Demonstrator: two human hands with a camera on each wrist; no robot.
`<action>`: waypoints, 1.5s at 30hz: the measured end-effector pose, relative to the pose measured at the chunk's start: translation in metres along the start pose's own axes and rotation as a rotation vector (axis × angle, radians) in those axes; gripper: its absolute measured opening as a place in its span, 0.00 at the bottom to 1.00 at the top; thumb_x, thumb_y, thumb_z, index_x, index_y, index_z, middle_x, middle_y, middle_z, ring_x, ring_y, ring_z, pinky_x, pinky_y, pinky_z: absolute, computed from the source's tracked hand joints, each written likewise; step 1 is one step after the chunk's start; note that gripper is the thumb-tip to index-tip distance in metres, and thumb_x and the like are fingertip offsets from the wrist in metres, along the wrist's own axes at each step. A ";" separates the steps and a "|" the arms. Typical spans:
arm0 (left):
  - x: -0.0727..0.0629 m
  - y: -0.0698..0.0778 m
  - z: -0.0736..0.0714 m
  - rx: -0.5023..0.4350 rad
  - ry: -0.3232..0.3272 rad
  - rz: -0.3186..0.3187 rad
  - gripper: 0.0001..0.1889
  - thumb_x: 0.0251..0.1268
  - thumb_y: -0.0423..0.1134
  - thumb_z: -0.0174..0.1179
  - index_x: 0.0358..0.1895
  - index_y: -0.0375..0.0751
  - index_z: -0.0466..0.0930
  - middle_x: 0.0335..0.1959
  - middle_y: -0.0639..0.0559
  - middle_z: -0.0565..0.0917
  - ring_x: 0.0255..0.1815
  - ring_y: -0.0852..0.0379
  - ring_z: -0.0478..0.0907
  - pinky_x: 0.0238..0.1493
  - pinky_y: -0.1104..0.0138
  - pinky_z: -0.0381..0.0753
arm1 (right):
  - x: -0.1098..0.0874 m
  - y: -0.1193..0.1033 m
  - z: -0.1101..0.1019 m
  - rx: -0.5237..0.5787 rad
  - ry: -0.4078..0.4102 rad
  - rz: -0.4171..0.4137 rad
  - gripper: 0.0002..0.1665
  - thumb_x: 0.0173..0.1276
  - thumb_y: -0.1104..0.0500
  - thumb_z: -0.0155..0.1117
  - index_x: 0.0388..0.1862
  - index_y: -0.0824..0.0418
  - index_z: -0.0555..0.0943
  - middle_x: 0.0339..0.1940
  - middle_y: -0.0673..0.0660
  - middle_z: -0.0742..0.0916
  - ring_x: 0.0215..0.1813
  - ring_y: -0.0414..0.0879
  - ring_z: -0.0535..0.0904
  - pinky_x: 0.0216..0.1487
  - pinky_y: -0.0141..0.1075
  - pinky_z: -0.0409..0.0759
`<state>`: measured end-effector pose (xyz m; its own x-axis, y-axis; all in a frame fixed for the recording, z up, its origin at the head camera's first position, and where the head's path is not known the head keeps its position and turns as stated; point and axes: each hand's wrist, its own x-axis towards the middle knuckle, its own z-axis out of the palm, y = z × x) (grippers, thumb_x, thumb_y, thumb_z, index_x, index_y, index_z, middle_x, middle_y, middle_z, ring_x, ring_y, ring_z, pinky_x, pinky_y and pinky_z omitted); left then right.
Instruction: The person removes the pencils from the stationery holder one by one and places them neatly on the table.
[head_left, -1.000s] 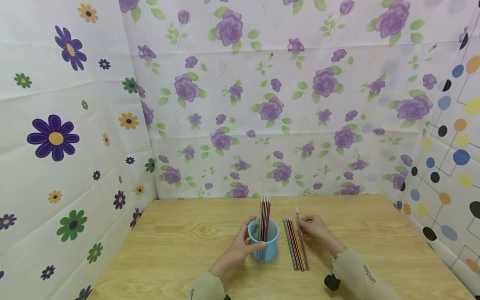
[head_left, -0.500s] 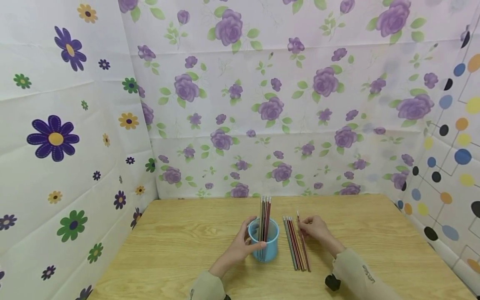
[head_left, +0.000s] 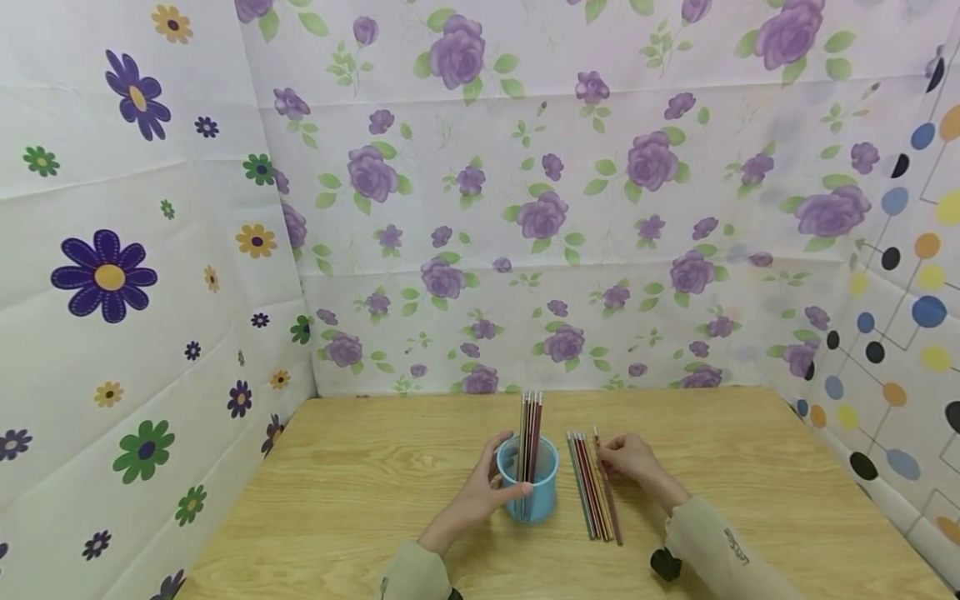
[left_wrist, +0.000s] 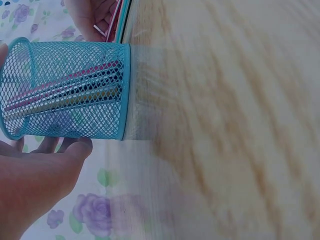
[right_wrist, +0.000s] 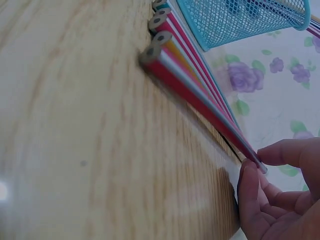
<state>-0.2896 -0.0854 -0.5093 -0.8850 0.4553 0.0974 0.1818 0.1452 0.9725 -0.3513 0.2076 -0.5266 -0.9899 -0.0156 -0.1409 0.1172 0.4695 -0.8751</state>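
Observation:
My left hand [head_left: 476, 493] grips a light blue mesh pencil cup [head_left: 543, 500] that stands upright on the table, its thumb over the near side of the rim. Several pencils [head_left: 531, 425] stand in the cup, leaning together, and the left wrist view shows them through the mesh [left_wrist: 125, 90]. To the cup's right, several striped pencils [head_left: 588, 492] lie side by side, with their flat unsharpened ends in the right wrist view. My right hand [head_left: 633, 458] pinches the far end of a red and silver pencil [right_wrist: 200, 105], the rightmost of this row, between thumb and fingertips.
The wood-grain table [head_left: 360, 467] runs back to a floral cloth [head_left: 450, 275]. Patterned cloths also hang at the left [head_left: 172, 350] and right [head_left: 892, 350]. A small black object [head_left: 665, 565] sits under the right sleeve [head_left: 720, 542].
The pinched pencil has slid slightly toward me, and its near end has swung a little right, away from the row. The left hand and cup have stayed in place.

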 end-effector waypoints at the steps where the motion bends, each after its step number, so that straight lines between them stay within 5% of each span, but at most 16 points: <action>1: 0.000 0.000 0.000 0.001 0.000 -0.001 0.43 0.66 0.46 0.62 0.76 0.60 0.42 0.76 0.35 0.53 0.76 0.35 0.53 0.73 0.40 0.55 | 0.000 0.000 0.000 0.000 0.001 0.005 0.11 0.66 0.63 0.59 0.38 0.73 0.80 0.28 0.59 0.86 0.27 0.43 0.81 0.30 0.34 0.83; 22: 0.001 -0.003 0.001 0.008 -0.015 0.025 0.44 0.67 0.47 0.61 0.77 0.55 0.40 0.76 0.34 0.51 0.76 0.33 0.52 0.72 0.37 0.55 | 0.000 0.001 -0.001 -0.030 0.026 -0.010 0.09 0.65 0.63 0.62 0.36 0.71 0.81 0.24 0.57 0.85 0.23 0.42 0.80 0.25 0.31 0.80; 35: 0.002 -0.005 0.000 -0.002 -0.009 0.022 0.44 0.67 0.47 0.60 0.77 0.52 0.39 0.76 0.35 0.52 0.76 0.34 0.52 0.72 0.38 0.54 | 0.001 -0.003 0.000 -0.060 0.057 -0.063 0.13 0.68 0.60 0.54 0.42 0.69 0.80 0.27 0.57 0.83 0.28 0.44 0.77 0.27 0.33 0.76; 45: 0.001 -0.007 0.000 -0.006 -0.008 0.022 0.44 0.65 0.50 0.62 0.76 0.58 0.41 0.76 0.35 0.51 0.76 0.34 0.52 0.72 0.38 0.54 | -0.002 -0.013 0.007 0.112 0.018 -0.149 0.13 0.72 0.60 0.55 0.45 0.70 0.79 0.29 0.58 0.83 0.30 0.44 0.78 0.31 0.34 0.80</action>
<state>-0.2915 -0.0855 -0.5158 -0.8775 0.4649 0.1172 0.1986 0.1298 0.9715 -0.3508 0.1959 -0.5182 -0.9981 -0.0611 0.0020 -0.0240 0.3622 -0.9318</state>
